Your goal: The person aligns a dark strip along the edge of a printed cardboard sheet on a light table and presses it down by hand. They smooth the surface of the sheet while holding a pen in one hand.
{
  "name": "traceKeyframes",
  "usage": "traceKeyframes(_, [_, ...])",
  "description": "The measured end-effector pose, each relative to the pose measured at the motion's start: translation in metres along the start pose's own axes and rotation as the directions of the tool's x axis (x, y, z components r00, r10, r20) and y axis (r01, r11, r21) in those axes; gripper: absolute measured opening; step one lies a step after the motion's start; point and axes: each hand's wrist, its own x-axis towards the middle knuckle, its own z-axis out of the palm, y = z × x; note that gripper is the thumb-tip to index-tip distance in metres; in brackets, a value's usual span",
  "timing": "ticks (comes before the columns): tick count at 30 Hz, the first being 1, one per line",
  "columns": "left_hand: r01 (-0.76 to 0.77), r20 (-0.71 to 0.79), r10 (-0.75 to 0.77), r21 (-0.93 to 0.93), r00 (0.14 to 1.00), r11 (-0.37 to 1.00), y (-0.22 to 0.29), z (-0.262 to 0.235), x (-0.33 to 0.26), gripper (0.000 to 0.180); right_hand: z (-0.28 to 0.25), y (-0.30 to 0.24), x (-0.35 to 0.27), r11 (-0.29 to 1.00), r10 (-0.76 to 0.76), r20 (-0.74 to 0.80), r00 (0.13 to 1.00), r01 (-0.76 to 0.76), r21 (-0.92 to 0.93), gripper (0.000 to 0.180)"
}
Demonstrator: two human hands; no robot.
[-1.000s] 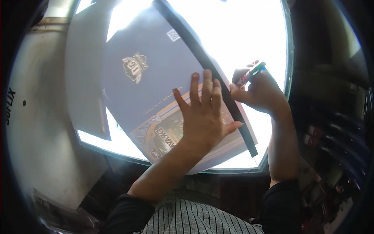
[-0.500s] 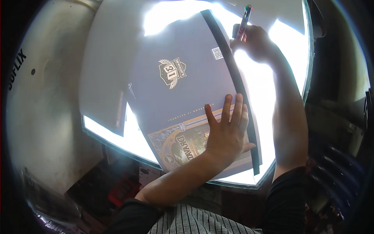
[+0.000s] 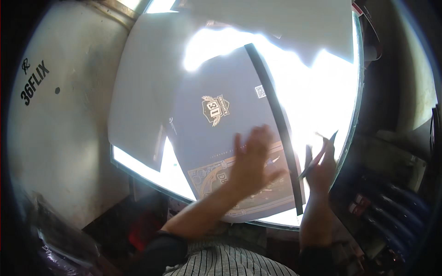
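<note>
A dark blue printed sheet (image 3: pixel 221 124) with a gold emblem and an ornate lower panel lies on a bright lit tabletop (image 3: pixel 317 101). A long black ruler (image 3: pixel 275 119) lies along the sheet's right edge. My left hand (image 3: pixel 253 161), blurred with its fingers spread, hovers over or rests on the sheet's lower right part, just left of the ruler. My right hand (image 3: pixel 322 168) is just right of the ruler near the table's front edge and grips a thin dark pen-like tool (image 3: pixel 317 155) that points up and right.
Pale grey sheets (image 3: pixel 142 101) lie left of and under the blue sheet, with another at the top (image 3: pixel 285 18). A white wall or panel (image 3: pixel 55 129) stands to the left. Dark cluttered shelving (image 3: pixel 391 202) sits to the right of the table.
My right hand has come back down along the ruler from its far end to near the front edge, still with the tool. My left hand stays on the sheet's lower part.
</note>
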Motion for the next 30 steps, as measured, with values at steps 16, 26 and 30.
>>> traceKeyframes(16, [-0.418,0.358,0.295,0.34,0.886,0.843,-0.034,-0.016,0.056,0.103,-0.098,0.05,-0.174,0.613,0.771,0.171,0.613,-0.788,0.06,0.1])
traceKeyframes(26, [-0.86,0.507,0.706,0.166,0.495,0.484,-0.048,-0.022,0.131,0.097,-0.098,0.068,-0.203,0.773,0.634,0.041,0.772,-0.632,-0.05,0.026])
traceKeyframes(30, [-0.449,0.096,0.455,0.428,0.886,0.784,-0.064,-0.002,0.065,0.089,-0.115,0.06,-0.25,0.769,0.612,-0.175,0.771,-0.632,-0.098,0.026])
